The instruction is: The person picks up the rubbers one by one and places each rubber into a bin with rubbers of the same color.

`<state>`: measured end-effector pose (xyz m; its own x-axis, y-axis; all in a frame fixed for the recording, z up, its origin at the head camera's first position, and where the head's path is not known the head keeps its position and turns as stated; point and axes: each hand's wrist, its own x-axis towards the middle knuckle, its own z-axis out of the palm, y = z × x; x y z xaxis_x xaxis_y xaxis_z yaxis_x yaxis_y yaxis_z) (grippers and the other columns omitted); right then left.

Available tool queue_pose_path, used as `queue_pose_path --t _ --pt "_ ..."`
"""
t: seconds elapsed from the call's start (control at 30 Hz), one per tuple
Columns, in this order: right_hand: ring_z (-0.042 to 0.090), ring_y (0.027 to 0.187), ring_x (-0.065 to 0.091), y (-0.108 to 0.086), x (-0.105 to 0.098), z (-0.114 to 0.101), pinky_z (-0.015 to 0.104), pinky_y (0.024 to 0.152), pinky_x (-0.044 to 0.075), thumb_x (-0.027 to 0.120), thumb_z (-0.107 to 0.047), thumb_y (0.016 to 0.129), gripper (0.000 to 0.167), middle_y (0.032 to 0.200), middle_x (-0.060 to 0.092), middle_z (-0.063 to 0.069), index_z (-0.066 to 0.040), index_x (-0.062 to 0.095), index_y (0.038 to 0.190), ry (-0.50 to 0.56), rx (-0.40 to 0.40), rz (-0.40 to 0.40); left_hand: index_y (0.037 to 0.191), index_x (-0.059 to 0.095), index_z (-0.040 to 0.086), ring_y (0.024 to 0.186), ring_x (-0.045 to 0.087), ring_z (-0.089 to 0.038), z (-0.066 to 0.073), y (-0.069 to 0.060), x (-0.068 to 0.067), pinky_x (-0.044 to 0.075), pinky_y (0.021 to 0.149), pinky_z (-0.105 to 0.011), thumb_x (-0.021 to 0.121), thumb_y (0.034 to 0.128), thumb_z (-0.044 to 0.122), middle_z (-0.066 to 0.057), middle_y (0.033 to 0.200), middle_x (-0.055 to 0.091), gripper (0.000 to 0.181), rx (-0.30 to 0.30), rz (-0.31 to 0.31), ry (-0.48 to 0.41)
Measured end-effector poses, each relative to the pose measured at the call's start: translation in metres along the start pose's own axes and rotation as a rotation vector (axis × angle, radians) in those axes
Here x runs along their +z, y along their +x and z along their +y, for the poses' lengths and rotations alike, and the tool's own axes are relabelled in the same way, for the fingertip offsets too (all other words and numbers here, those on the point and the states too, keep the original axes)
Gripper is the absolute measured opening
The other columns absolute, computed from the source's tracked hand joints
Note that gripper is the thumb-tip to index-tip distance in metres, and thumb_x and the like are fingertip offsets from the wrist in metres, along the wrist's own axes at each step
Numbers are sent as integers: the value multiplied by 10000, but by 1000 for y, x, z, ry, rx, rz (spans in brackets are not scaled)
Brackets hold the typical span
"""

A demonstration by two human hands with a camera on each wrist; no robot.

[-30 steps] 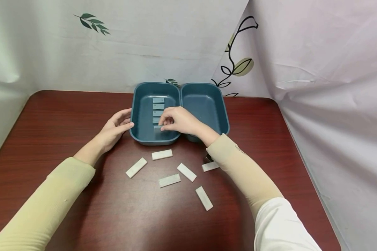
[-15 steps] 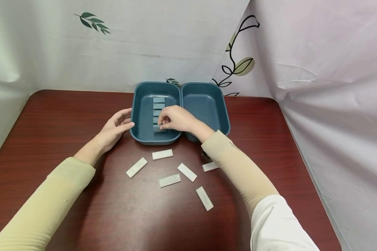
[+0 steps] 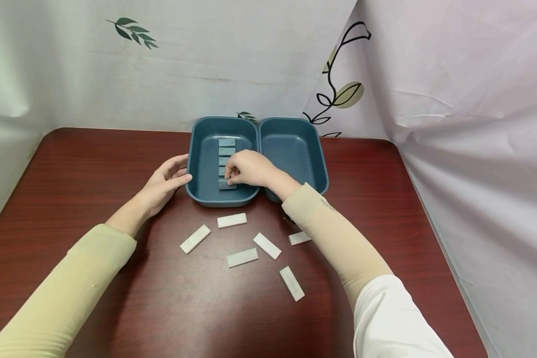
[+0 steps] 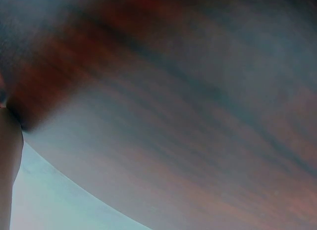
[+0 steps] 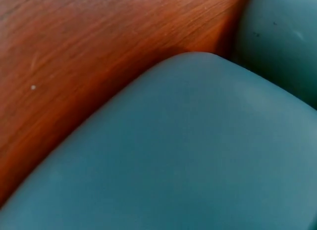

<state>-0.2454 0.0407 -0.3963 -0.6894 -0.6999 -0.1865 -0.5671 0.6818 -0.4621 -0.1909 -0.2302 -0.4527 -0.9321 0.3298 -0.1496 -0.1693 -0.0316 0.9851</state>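
Since a second ago, your right forearm in its beige sleeve [image 3: 340,238] has swung a little toward 9 o'clock, and the nearest pale blue-grey rectangular tile [image 3: 223,185] shows more of its face beneath your right hand [image 3: 251,168]. That tile now lines up at the 6 o'clock end of a row of four similar blue-grey tiles [image 3: 226,142], which runs from 12 toward 6 inside the teal-blue, round-cornered plastic bin [image 3: 204,171]. Judging by this, the fifth tile is about in its place, though you have not let go of it; whether it stands on edge or lies flat I cannot tell.

Your right hand reaches in from 4 o'clock, fingers curled and thumb brought close to them, with what looks like a light pinch on that tile. Your left hand [image 3: 163,185] has stayed between 8 and 9 o'clock on the bin, loosely spread, its thumb touching the rim and its fingers along the outer wall; it has hold of no tile, and seems to steady the bin.

A matching teal-blue bin [image 3: 291,151] sits at 3 o'clock, right beside the first. Six loose white rectangular tiles [image 3: 231,221] lie scattered on the glossy red-brown wooden table [image 3: 174,303] between 4 and 7 o'clock from the row, the 4 o'clock one partly hidden by your sleeve, so much of the work looks left to do
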Motion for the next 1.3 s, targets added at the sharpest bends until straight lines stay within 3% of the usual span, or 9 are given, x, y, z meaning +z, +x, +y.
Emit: queue_pose_path --t 1.3 --pt "122 960 710 6 6 -2 299 889 582 770 -225 1002 101 1040 781 -10 -166 802 1078 -118 40 1 1621 364 87 1284 523 -68 0 1 0 454 1039 -125 587 1081 68 80 1425 507 585 19 -4 -48"
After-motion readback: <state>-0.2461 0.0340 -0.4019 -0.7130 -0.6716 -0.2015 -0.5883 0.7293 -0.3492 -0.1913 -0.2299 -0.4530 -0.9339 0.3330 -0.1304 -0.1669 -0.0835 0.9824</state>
